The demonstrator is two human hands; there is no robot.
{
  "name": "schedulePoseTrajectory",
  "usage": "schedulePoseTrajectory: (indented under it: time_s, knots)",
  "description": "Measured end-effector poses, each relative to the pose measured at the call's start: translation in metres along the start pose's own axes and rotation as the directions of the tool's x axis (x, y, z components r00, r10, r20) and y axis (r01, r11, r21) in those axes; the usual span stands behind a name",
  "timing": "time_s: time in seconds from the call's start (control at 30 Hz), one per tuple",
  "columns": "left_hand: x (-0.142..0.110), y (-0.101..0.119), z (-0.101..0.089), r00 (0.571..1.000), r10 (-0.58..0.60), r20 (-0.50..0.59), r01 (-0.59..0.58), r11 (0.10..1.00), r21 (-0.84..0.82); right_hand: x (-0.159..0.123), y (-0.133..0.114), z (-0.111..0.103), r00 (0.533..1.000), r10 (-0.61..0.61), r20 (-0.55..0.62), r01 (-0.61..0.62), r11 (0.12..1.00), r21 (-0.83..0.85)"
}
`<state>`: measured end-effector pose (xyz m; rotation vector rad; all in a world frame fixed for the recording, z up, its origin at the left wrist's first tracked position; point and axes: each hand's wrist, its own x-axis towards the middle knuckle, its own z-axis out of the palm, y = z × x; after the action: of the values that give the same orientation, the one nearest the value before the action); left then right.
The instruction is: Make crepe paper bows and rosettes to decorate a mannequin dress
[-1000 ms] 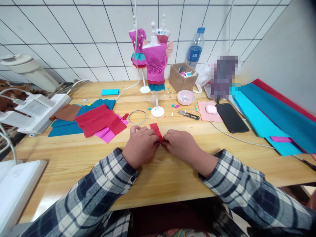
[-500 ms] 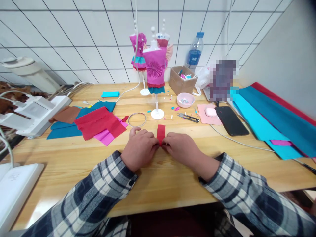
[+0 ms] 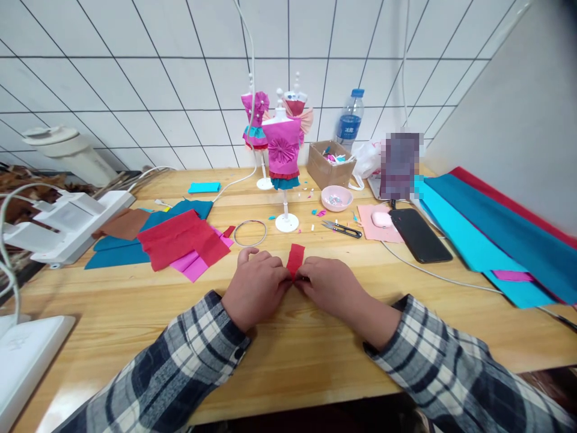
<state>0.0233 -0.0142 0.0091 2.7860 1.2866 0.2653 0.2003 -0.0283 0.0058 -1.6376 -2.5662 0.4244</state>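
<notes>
On the wooden table [image 3: 270, 370], near its middle: our two hands meet at a narrow red strip [image 3: 296, 257], its free end pointing away from us toward a dress form [image 3: 283, 150] in magenta and teal.

Left hand [image 3: 256, 288]: fingers drawn together, we pinch the strip's near end from the left; part of the grip is hidden.

Right hand [image 3: 331, 282]: fingers curled, we pinch the same end from the right, fingertips just beside those of the left.

Red strip: cloth or paper, we cannot tell which. We judge it light, soft and easily creased, unlikely to slip but perhaps quick to tear; best held at the near edge between thumb and forefinger, without hard pulling.

Ring [image 3: 234, 233] and snips [image 3: 349, 230]: we see the metal ring beyond the left hand, the snips beyond the right.
</notes>
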Motion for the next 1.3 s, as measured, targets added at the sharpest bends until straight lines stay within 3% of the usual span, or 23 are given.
schedulePoseTrajectory:
  time_s: [0.2, 1.3]
  knots:
    - [-0.0003, 0.0003, 0.0001, 1.0, -0.01, 0.008, 0.01, 1.0, -0.02, -0.001, -0.0001, 0.0002, 0.999, 0.003, -0.045, -0.002, 1.0, 0.013]
    - [0.0011, 0.002, 0.0022, 0.999, -0.048, -0.024, 0.048, 0.999, -0.018, 0.001, -0.0015, 0.0012, 0.999, 0.037, -0.009, -0.037, 0.999, -0.022]
